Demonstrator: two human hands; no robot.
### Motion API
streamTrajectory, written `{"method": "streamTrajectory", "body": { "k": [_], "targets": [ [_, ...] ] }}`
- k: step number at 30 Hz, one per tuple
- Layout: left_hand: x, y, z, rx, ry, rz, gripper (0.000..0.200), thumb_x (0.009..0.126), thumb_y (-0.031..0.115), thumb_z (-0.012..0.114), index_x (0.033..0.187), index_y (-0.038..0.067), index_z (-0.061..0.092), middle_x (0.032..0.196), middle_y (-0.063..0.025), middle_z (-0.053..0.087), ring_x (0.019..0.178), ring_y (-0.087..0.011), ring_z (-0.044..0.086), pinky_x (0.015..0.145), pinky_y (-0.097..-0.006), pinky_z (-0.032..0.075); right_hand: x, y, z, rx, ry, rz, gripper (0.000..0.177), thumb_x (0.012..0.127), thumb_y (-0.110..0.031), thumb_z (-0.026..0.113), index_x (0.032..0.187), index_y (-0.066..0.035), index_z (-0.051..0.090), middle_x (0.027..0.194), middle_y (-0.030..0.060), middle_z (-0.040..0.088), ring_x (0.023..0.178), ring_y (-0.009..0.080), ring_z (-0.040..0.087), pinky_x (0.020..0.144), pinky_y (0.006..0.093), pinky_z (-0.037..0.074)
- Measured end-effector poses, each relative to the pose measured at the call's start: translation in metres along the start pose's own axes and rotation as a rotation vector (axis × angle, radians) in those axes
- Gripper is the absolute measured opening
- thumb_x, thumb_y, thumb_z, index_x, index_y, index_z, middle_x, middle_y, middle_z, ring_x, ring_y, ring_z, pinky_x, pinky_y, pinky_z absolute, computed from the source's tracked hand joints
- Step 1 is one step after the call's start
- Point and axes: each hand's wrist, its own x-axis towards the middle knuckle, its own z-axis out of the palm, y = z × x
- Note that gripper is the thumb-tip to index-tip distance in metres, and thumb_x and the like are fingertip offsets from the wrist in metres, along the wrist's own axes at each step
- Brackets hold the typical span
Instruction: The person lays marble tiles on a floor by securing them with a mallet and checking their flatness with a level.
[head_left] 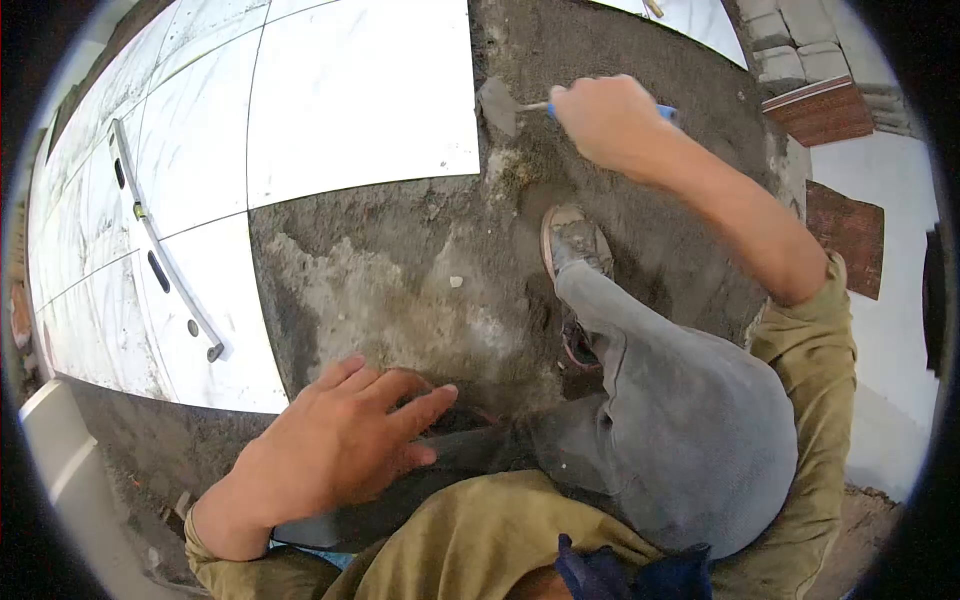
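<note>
My right hand (605, 120) is closed around the blue handle of a small trowel (497, 105). Its grey blade rests on the dark mortar bed (620, 60) beside the corner of a white marble-look tile (360, 90). My left hand (340, 445) lies flat with fingers spread, pressing on my own dark trouser leg just above a patch of pale, wet mortar (400, 290). It holds nothing. My shoe (575, 240) stands on the mortar between both hands.
White tiles cover the floor to the left, and a long metal spirit level (165, 250) lies across them. Stacked blocks (800, 35) and reddish tile pieces (845, 235) sit at the right edge. A white wall (885, 300) rises on the right.
</note>
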Motion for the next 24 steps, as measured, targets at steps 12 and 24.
{"method": "streamTrajectory", "body": {
  "k": [12,24],
  "targets": [
    [0.001,0.000,0.001,0.030,-0.038,-0.019,0.053,0.082,0.031,0.069,0.130,0.012,0.056,0.116,-0.0083,0.061,0.099,-0.0282,0.058,0.090,-0.0387,0.046,-0.026,-0.006,-0.008,0.024,0.009,-0.066,0.014,0.071,-0.008,0.065,0.084,-0.002,0.068,0.083,0.0173,0.070,0.078,0.0337,0.070,0.067,0.0419,0.057],
    [0.004,0.005,-0.001,0.022,-0.056,-0.142,0.050,0.082,0.027,0.070,0.128,0.012,0.057,0.114,-0.0094,0.061,0.103,-0.0285,0.058,0.093,-0.0398,0.046,0.015,0.007,-0.035,-0.091,-0.046,-0.226,0.022,0.067,-0.011,0.061,0.086,-0.001,0.066,0.083,0.0178,0.065,0.081,0.0358,0.066,0.073,0.0444,0.054]
  ]
}}
